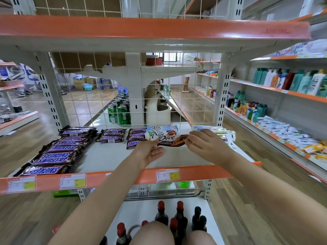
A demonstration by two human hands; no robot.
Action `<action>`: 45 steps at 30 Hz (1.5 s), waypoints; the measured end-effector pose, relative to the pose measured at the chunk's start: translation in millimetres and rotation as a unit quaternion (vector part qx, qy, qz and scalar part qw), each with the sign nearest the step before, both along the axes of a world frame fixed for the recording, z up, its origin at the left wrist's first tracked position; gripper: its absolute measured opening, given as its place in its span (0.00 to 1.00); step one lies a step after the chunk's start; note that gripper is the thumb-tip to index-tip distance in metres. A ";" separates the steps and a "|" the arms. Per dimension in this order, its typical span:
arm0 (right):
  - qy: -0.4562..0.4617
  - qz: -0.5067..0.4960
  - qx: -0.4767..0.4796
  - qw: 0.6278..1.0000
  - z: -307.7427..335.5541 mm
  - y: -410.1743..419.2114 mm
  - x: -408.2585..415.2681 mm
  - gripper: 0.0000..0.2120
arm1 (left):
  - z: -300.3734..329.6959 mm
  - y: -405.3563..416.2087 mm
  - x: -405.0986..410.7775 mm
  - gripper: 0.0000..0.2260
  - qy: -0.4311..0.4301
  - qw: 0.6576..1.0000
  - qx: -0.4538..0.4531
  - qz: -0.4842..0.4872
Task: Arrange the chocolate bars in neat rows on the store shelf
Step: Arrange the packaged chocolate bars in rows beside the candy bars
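We see both hands on one Dove bar [170, 140] above the shelf [113, 156], left hand [150, 152] pinching its left end, right hand [207, 144] gripping its right end, Dove stack [161, 129] just behind the bar, Snickers rows [58, 152] left of it

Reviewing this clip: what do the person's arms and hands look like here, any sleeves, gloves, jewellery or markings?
Both arms are bare from the frame edge to the wrist, with no sleeves in view. The left hand and right hand wear no gloves. No rings, watch, bracelet or markings show on either. No cables or straps are attached.
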State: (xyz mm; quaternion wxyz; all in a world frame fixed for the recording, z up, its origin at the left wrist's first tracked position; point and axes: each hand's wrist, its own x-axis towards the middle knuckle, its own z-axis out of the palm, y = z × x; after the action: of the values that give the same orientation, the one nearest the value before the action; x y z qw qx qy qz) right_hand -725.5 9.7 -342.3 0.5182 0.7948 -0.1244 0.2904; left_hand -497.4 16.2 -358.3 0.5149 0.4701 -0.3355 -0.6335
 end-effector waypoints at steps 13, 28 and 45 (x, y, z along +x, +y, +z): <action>-0.469 -0.122 0.503 0.716 15.5 3.8 4.4 0.14 | -6.4 -6.6 1.6 0.19 0.039 0.996 -0.054 0.063; -0.524 -0.035 0.736 0.427 11.1 -1.6 25.5 0.06 | -15.2 0.4 4.8 0.23 -0.014 0.997 -0.066 0.046; -0.545 -0.016 0.704 0.454 16.2 -2.8 36.2 0.06 | -4.5 4.7 16.5 0.14 -0.090 0.989 -0.097 0.061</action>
State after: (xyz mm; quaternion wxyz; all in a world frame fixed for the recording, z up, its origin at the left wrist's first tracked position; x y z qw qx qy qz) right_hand -689.3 6.9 -326.2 -0.3880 0.5654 -0.5560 0.4696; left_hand -480.9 20.9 -362.9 0.5634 0.4926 -0.4111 -0.5206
